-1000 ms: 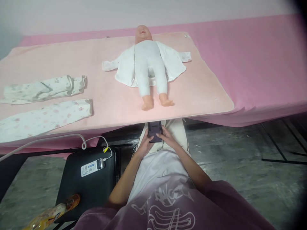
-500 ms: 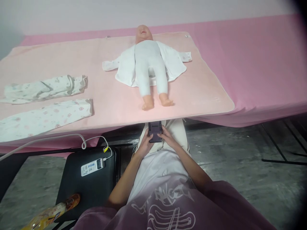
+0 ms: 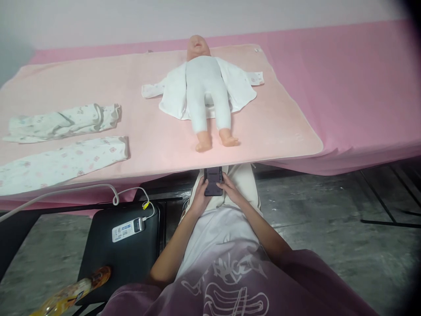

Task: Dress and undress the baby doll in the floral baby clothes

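A dark phone (image 3: 213,182) is over the person's lap, just below the near edge of the pink-covered table (image 3: 355,83). The left hand (image 3: 199,198) and right hand (image 3: 231,189) grip it from either side, fingers closed around its edges and both thumbs at its front. Its far end lies so close to the table's edge that a straight lift might knock it there, or push up the peach mat (image 3: 279,127) and shift the doll (image 3: 204,81) lying on its back over a spread white top (image 3: 176,94). To the left, the white cable (image 3: 82,188) loops down to a power bank (image 3: 123,230) on the black stool (image 3: 121,267) — an elbow swung outward could snag it and drag the power bank off. The tilted bottle (image 3: 66,296) by the stool's corner could tip from the same bump; what supports it cannot be told. The fingers behind the phone are hidden, and its screen is too small and dim to read. The bottle's lower part, the cable's other end and the nearer of 2 folded garments (image 3: 75,159) run out of view; the doll's arms cannot be made out.
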The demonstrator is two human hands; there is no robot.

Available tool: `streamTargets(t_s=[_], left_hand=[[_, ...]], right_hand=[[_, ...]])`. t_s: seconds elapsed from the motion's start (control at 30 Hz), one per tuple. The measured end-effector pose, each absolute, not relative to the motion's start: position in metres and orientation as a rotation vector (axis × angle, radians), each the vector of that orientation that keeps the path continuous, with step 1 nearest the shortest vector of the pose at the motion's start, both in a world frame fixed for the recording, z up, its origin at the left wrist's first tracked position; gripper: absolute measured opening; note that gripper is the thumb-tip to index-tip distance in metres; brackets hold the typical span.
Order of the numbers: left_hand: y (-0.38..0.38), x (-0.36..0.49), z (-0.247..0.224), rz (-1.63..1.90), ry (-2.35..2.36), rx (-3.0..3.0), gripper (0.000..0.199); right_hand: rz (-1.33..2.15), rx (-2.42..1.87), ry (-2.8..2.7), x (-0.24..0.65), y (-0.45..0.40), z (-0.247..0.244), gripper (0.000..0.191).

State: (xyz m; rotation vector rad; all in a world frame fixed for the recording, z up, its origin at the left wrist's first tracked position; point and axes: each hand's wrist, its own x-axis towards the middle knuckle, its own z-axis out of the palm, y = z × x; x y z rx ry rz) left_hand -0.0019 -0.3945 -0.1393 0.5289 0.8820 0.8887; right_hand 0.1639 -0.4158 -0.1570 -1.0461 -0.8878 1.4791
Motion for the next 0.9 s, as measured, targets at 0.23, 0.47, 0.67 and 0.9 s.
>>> streamTargets(t_s=[0.23, 0.47, 0.67, 0.9], left_hand=[[-0.394, -0.001, -0.147, 0.909, 0.818, 0.525, 0.052], [-0.395, -0.003, -0.147, 0.911, 0.807, 0.528, 0.048], [-0.395, -0.002, -0.145, 0.895, 0.887, 0.513, 0.051], [-0.395, -0.002, -0.148, 0.894, 0.848, 0.555, 0.051]], right_hand=[[1.469, -1.045, -0.905, 0.159, -0.413, -0.174, 0.069], [1.464, -1.042, -0.909, 0.162, -0.413, -0.169, 0.059], [1.475, -1.032, -0.892, 0.163, -0.415, -0.156, 0.058], [1.408, -1.085, -0.811, 0.161, -0.412, -0.169, 0.043]])
